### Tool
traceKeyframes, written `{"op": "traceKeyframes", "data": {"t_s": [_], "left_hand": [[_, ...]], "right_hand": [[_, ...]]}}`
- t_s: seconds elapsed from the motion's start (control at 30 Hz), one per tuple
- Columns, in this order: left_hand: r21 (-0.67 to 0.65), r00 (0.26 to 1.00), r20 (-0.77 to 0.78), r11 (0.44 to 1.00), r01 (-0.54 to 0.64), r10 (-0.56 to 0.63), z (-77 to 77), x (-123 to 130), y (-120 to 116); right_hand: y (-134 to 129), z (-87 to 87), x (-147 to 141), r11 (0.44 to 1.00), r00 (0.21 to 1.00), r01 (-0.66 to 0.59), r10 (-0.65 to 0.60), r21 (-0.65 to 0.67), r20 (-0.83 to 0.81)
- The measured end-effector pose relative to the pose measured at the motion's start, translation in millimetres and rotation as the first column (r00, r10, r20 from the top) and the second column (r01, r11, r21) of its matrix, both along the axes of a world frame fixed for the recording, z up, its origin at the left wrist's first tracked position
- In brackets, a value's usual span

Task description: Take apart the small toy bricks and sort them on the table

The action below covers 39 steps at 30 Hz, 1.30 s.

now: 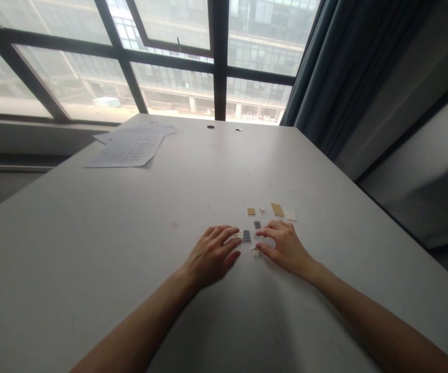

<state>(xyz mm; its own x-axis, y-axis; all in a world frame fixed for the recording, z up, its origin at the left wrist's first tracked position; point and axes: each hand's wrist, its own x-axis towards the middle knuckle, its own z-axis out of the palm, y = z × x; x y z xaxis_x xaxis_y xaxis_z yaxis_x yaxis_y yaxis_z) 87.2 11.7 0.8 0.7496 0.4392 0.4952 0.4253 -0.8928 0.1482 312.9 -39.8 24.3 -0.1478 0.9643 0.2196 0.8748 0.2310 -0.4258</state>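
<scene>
Tall windows (220, 67) fill the top of the frame, and below them a white table (111, 248) spreads across most of the view. Small studded pieces lie on it right of centre, seemingly all loose; as far as can be seen, nothing is joined and the fitting together looks undone. One dark grey piece (246, 236) lies between the two hands. At its left, the left hand (217, 254) has its thumb and fingers apart, partly covering a pale piece (237, 235); at its right, the right hand (284, 243) also has thumb and forefinger apart, the thumb at a white piece (255, 252). Just above lie a smaller grey piece (257, 225), two tan plates (277, 209), a white bit (262, 210) and a flat white plate (291, 215). Papers (130, 147) at upper left lie well away, not obstructing; a dark curtain (325, 77) hangs at upper right.
</scene>
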Motion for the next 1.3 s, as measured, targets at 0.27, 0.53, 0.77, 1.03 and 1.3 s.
{"op": "traceKeyframes", "data": {"t_s": [0.27, 0.53, 0.77, 1.03, 1.3], "left_hand": [[0.043, 0.988, 0.148, 0.998, -0.043, 0.036, -1.3, -2.7, 0.4], [0.065, 0.976, 0.216, 0.997, -0.044, 0.029, -0.5, -4.4, -0.2], [0.052, 0.977, 0.206, 0.997, -0.058, 0.046, -1.4, -5.5, 0.0], [0.022, 0.98, 0.182, 0.996, -0.083, 0.078, -0.9, -5.4, -0.3], [0.0, 0.99, 0.109, 0.996, -0.091, 0.091, 1.5, -3.1, -2.3]], "right_hand": [[-15.3, -7.4, -7.3, 0.995, 0.985, -0.095, 0.099, -0.03, 0.141], [-20.3, -12.1, -13.0, 0.994, 0.99, -0.106, 0.104, 0.016, 0.091], [-21.6, -10.2, -12.4, 0.983, 0.969, -0.153, 0.128, 0.105, 0.212], [-25.9, -8.9, -5.6, 0.994, 0.973, -0.052, 0.028, 0.1, 0.23], [-33.5, 1.9, 46.1, 0.964, 0.986, 0.095, -0.126, 0.25, 0.111]]}}
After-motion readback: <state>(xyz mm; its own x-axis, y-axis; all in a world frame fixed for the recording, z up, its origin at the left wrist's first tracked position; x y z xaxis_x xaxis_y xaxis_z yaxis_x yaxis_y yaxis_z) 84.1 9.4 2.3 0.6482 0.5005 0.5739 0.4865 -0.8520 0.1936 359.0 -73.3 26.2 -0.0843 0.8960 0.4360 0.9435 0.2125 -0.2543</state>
